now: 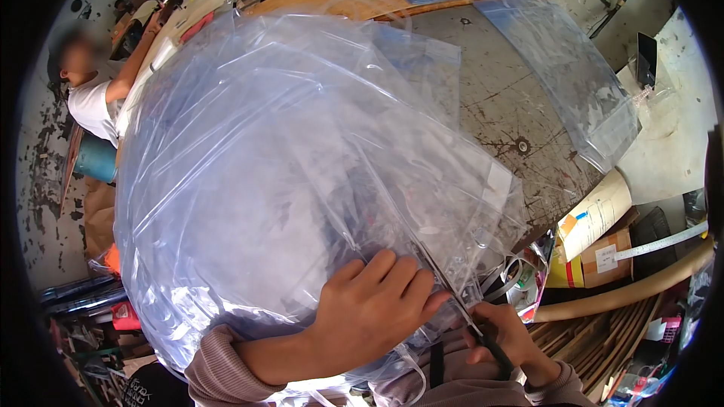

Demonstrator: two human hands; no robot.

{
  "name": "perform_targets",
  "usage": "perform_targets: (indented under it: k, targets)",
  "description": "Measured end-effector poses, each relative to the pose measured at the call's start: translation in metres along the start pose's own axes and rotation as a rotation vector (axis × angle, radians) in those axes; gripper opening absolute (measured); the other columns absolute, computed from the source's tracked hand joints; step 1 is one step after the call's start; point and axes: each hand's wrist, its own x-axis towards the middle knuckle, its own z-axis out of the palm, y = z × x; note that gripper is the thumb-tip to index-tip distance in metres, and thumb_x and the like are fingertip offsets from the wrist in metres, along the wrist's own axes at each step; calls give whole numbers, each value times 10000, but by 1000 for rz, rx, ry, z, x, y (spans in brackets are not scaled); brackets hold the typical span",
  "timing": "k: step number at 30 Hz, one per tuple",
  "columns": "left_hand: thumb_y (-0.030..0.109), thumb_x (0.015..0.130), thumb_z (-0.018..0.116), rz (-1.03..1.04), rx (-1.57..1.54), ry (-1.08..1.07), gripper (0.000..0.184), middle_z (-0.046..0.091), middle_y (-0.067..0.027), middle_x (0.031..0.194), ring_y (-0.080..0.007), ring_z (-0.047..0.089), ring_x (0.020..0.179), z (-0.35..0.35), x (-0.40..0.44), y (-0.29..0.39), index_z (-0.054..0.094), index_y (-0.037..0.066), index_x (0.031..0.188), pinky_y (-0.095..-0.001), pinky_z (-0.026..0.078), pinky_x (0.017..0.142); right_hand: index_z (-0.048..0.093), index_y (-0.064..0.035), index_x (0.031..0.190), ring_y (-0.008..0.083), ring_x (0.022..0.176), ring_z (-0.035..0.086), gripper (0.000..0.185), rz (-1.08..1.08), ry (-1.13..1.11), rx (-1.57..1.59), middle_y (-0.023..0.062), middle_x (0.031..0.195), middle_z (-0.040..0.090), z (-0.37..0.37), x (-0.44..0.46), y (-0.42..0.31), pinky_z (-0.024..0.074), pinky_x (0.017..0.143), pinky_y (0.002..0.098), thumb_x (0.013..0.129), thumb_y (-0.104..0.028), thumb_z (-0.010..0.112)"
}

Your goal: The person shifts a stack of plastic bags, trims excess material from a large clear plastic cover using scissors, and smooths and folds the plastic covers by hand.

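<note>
Left hand (377, 305) on clear plastic sheeting (249, 166) heaped across the worktable (505, 98); pinching or pressing, can't tell. Right hand (504, 330) grips black-handled scissors (492, 350). Best: sheet taut, fingers off the blades' line.

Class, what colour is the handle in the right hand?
The handle is black; see the head view.

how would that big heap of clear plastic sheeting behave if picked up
The big, rounded heap of clear, bluish plastic sheeting would probably flop and sag, since it lies in loose bends and creases. It might slip in the grip, as its surface looks glossy with glare. Layers could slide apart, as several edges overlap.
</note>
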Motion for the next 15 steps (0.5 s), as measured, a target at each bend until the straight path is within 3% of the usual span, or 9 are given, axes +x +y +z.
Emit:
perform_targets:
  k: [7,15]
  targets:
    - [296,668,745,2,9,-8,285,447,-2,655,-144,472,600,-1,0,0,541,96,666,-259,364,446,552,30,1038,61,579,531,662,11,-4,-140,6,629,578,-4,-2,2,436,538,235,622,-394,843]
    - [298,669,744,5,16,-10,290,440,-4,658,-149,469,604,1,-1,0,530,102,663,-259,366,450,496,43,1092,91,669,566,726,-15,26,-32,46,723,599,-2,-1,7,462,597,247,626,-393,842]
